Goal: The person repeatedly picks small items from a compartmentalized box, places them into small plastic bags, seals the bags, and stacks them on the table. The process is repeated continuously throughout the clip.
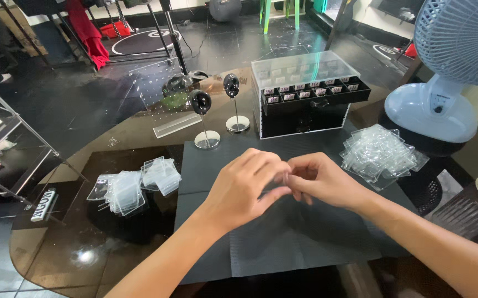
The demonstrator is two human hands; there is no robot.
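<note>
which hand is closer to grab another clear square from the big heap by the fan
Right. The right hand sits on the same side as the heap of clear squares beside the fan; the left hand would have to cross over it.

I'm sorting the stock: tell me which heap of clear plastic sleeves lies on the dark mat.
The heap of clear plastic sleeves on the right, beside the white fan; it rests on the dark mat, while the left heap sits on bare glass.

Dim indoor scene, overhead glare on the glass table [79, 256], sharp focus, slight wide-angle bending at edges
</note>
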